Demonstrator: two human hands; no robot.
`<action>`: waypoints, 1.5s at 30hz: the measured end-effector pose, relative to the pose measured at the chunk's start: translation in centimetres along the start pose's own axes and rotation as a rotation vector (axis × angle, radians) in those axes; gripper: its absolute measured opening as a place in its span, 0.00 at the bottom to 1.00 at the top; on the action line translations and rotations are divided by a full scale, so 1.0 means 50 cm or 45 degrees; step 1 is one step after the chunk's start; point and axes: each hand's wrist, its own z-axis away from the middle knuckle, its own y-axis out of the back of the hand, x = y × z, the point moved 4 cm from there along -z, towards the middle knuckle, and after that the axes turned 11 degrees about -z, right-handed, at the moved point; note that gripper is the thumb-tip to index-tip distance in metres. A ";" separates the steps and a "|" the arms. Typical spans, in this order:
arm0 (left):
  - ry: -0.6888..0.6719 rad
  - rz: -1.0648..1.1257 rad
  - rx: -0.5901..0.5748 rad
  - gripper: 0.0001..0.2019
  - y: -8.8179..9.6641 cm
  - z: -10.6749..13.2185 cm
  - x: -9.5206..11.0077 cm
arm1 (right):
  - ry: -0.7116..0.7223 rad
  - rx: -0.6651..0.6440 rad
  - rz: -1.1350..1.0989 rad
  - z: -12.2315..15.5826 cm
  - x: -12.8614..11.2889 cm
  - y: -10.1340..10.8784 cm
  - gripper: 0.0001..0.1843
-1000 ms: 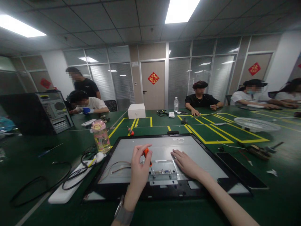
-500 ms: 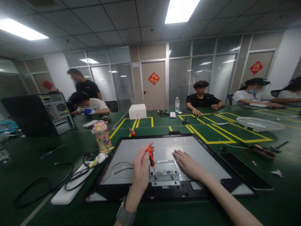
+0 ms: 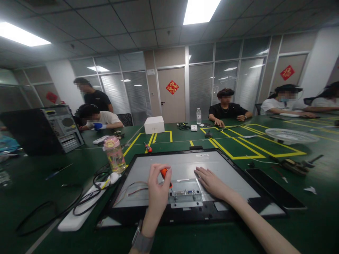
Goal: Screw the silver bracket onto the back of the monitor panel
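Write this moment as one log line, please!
left hand: holds orange-handled screwdriver, angled down toward metal bracket | right hand: rests on grey panel | bottle: left of panel

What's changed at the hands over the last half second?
The left hand has curled its fingers back around the orange screwdriver, whose handle showed more fully before. The right hand stays palm-down on the display panel, beside the metal bracket.

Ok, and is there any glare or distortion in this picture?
Head view: the ceiling lights burn out to white; head view: a pale sheen lies on the grey panel beside the right hand; head view: wide-angle stretch seems to tilt the computer tower at left.
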 end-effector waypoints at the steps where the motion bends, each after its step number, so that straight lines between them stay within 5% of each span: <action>1: -0.008 -0.007 0.008 0.07 0.002 0.000 -0.001 | 0.001 0.005 -0.005 0.000 0.000 0.000 0.30; 7: 0.025 0.098 -0.109 0.14 -0.003 0.003 -0.003 | -0.001 -0.002 0.004 0.001 -0.001 0.002 0.30; 30: -0.009 -0.036 0.024 0.09 0.003 0.001 0.004 | 0.002 0.006 0.035 0.001 0.002 0.001 0.29; 45: -0.012 0.091 -0.115 0.14 -0.007 0.004 0.011 | -0.007 0.018 0.012 -0.001 0.004 -0.001 0.29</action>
